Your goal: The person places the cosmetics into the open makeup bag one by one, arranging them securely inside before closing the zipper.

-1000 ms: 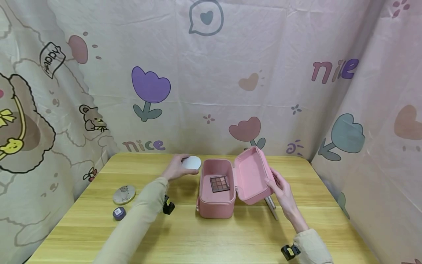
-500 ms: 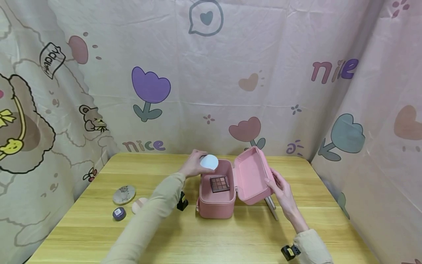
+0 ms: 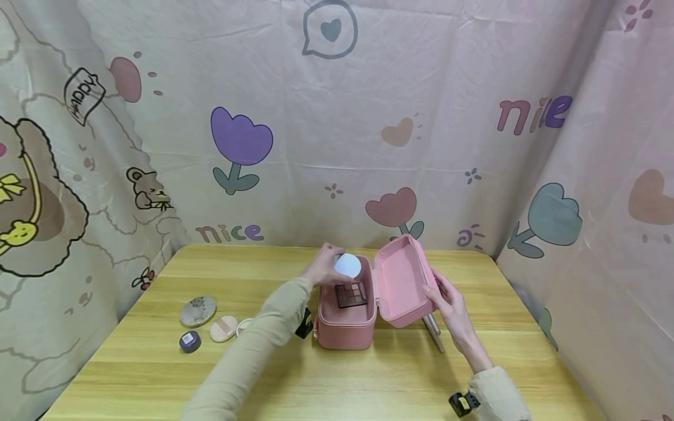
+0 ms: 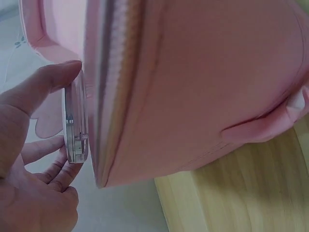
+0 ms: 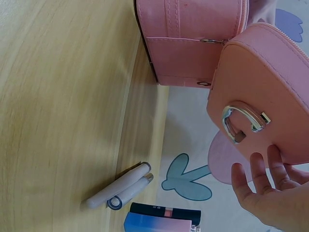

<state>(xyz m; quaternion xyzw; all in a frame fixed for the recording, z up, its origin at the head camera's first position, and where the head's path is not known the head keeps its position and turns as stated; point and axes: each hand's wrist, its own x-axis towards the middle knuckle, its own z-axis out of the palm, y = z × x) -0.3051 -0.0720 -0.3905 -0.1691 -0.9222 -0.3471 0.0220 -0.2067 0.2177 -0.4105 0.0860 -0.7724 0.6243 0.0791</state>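
Observation:
My left hand point(image 3: 325, 267) pinches a round, pale-faced compact point(image 3: 348, 265) by its edge, over the rear of the open pink cosmetic case point(image 3: 344, 335). Its clear, hinged rim point(image 4: 76, 123) shows edge-on in the left wrist view, close beside the case's zipped edge. Inside the case lies an eyeshadow palette point(image 3: 350, 294), partly covered by the hand. On the right, my right hand point(image 3: 449, 301) holds the case's lid point(image 3: 402, 280) tilted open, thumb at the inner rim. The lid's handle point(image 5: 244, 118) faces the right wrist camera.
Left on the wooden table are a cartoon-printed round tin point(image 3: 198, 310), a purple jar point(image 3: 190, 341) and a powder puff point(image 3: 223, 328). A white round piece point(image 3: 243, 326) is half hidden by the left sleeve. Slim tubes point(image 5: 123, 186) and a blue-pink stick point(image 5: 157, 223) lie beyond the lid.
My left hand has carried the compact rightward from beside the case to over its opening. The puff and the white round piece have come out from behind the sleeve. The right hand stays put.

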